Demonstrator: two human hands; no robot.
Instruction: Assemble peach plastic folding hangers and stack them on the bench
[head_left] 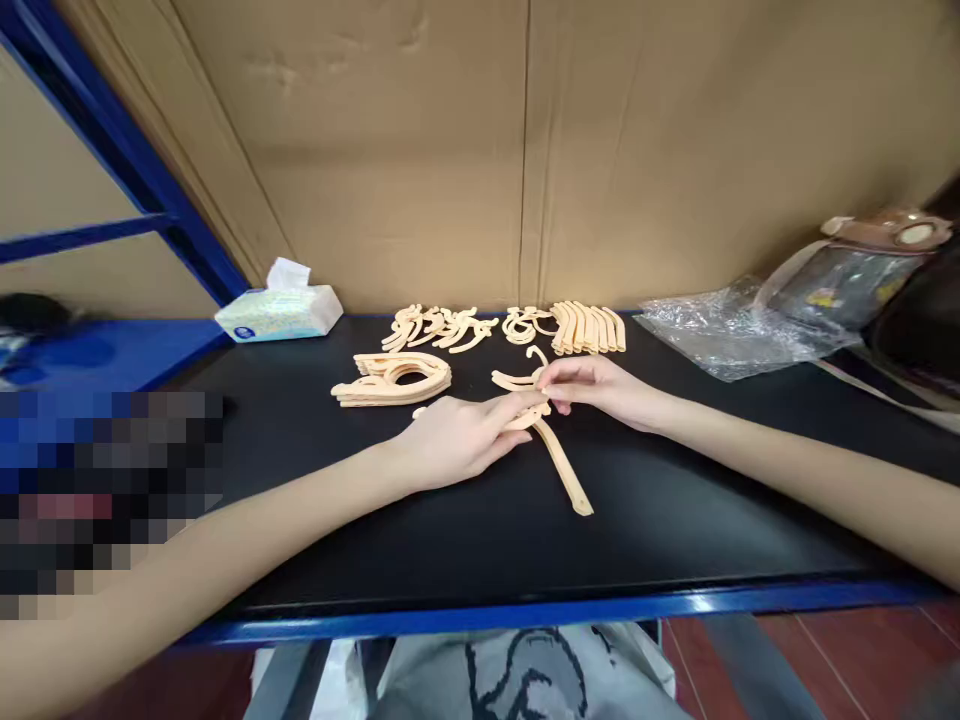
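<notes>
Okay, left hand (466,440) grips beige hanger piece (559,466) mid worktop (690,520), its long end toward 5 o'clock; right hand (596,388) pinches its joint (exact contact unclear); stacked pieces (390,392) at 9 o'clock, slat row (589,328) at 1 o'clock

Beige hanger piece (562,465); slim arm slanting near-right; far end partly hidden

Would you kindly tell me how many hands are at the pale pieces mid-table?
2: the left hand holds pale pieces from the left; the right hand comes from the right, fingertips beside the left's. The pixelated patch could hide others.
</notes>
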